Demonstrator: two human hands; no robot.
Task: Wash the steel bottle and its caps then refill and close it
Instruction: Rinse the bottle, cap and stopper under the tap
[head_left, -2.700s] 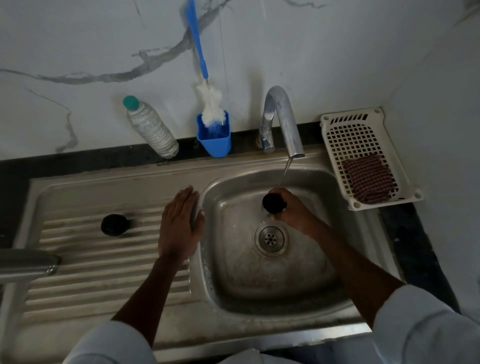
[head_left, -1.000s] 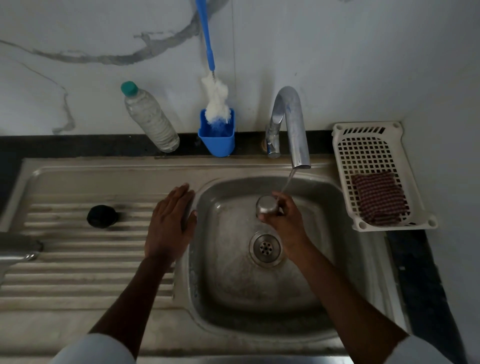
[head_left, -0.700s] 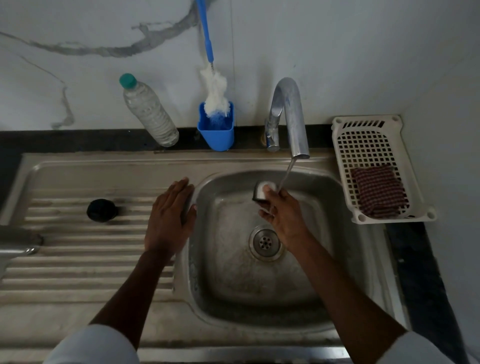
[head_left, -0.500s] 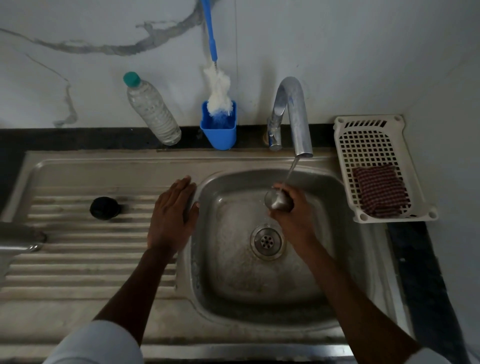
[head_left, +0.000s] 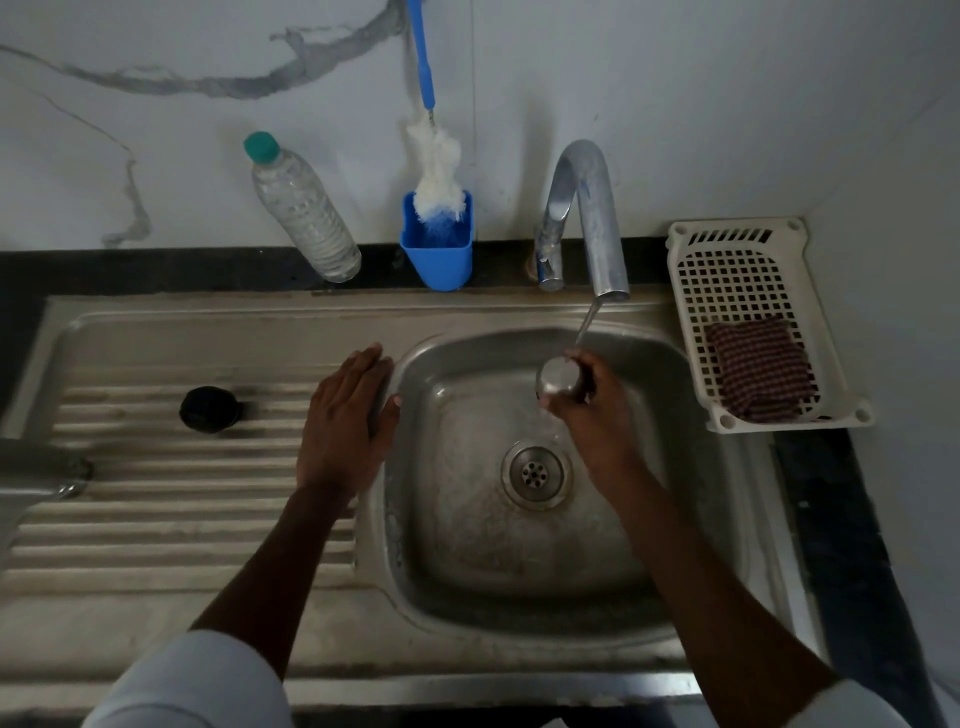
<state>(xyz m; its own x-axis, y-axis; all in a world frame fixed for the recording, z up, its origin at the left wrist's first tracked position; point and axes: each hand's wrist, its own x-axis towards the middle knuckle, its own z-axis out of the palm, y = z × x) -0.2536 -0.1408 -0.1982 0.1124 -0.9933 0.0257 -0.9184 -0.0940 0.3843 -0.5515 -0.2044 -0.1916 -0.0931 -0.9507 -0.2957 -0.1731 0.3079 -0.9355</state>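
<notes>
**A:** Starting nearest, taking the drain (head_left: 535, 475) as the mark: what sits this side of it?

**B:** Only forearms and pale sleeves. Left of the drain, the left hand (head_left: 345, 423) lies flat with fingers together, pressing on the sink rim (head_left: 387, 519) where the ribbed drainboard (head_left: 156, 519) meets the basin. It holds nothing.

**A:** And the working hand?

**B:** Just beyond the drain and slightly right, the right hand (head_left: 597, 410) curls round a steel cap (head_left: 558, 376), held up over the basin. The cap's rounded end faces left and toward the camera. Its long axis I cannot tell; the fingers hide most of it.

**A:** Water?

**B:** A thin stream (head_left: 584, 327) from the tap (head_left: 592, 223), beyond the drain, lands right at the cap. Rinse in progress, I judge.

**A:** The other cap?

**B:** The black cap (head_left: 208, 409) rests on the drainboard, far left of the drain, well apart from both hands. The left hand is the nearer; a reach leftward would take it.

**A:** The steel bottle?

**B:** A steel shape at the left edge (head_left: 39, 467), possibly it; too cropped to say.
</notes>
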